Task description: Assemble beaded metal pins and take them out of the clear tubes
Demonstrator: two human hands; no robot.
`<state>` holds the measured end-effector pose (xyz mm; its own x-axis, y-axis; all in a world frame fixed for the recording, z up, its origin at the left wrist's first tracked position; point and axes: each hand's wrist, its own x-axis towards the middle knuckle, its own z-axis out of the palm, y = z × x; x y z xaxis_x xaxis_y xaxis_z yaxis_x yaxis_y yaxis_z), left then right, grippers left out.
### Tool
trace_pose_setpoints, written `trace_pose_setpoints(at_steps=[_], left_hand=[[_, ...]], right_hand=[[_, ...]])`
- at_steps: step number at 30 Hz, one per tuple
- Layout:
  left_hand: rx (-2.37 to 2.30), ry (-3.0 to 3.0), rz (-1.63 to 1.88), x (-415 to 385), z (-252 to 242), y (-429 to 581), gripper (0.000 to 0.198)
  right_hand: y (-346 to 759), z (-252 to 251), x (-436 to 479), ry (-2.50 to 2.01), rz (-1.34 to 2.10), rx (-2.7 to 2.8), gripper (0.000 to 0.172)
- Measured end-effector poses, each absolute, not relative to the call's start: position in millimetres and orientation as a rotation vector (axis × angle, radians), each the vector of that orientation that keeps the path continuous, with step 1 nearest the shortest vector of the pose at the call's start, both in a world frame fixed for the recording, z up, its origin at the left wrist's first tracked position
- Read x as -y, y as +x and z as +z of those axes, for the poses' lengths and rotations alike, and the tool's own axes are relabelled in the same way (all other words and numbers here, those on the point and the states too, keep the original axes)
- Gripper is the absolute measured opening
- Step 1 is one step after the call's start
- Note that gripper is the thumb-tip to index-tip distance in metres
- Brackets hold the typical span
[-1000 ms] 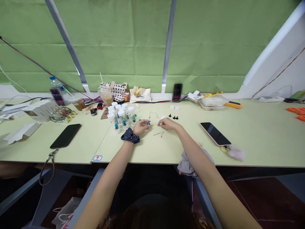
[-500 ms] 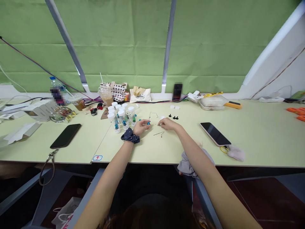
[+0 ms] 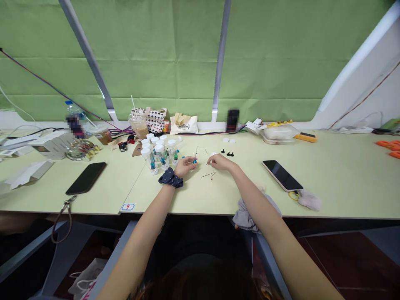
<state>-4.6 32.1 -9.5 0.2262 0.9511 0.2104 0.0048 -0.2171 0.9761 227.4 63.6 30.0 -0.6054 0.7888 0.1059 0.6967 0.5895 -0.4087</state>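
Observation:
My left hand is closed on a small blue piece with a thin metal wire rising from it. Opposite it, my right hand has its fingertips pinched together low over the table; whatever they hold is too small to name. Bent thin metal wires lie on the table just in front of the hands, and another bent wire lies behind them. A group of clear vials with white caps, with blue and green pieces inside, stands left of my left hand. Several small black parts sit beyond my right hand.
A phone with a fluffy charm lies at right, another phone at left. Drink cups, a patterned bag and a white pouch stand along the back. A plastic food box is at the back right. Grey cloth hangs over the front edge.
Hardly anything differs. My right fingertips have shifted very slightly over the same spot, and my left hand keeps the blue piece in place.

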Motion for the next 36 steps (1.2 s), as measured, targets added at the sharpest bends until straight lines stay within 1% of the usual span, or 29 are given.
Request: trace_pose_setpoints(at_steps=[3, 7, 12, 36], left_hand=[[-0.928, 1.48, 1.175, -32.1, -9.0, -5.0, 0.047], [-0.908, 1.466, 1.159, -31.3, -7.8, -5.1, 0.05], [-0.877, 1.414, 1.177, -30.6, -8.5, -4.5, 0.052], [-0.886, 1.395, 1.197, -27.4, -8.9, -1.1, 0.05]], right_hand=[[225.7, 29.4, -66.7, -1.135, 0.439, 2.44, 0.028], [217.4, 29.1, -66.4, -0.912, 0.462, 2.295, 0.028], [204.0, 29.3, -59.0, -0.767, 0.51, 2.307, 0.027], [193.7, 32.3, -49.0, -0.831, 0.514, 2.35, 0.022]])
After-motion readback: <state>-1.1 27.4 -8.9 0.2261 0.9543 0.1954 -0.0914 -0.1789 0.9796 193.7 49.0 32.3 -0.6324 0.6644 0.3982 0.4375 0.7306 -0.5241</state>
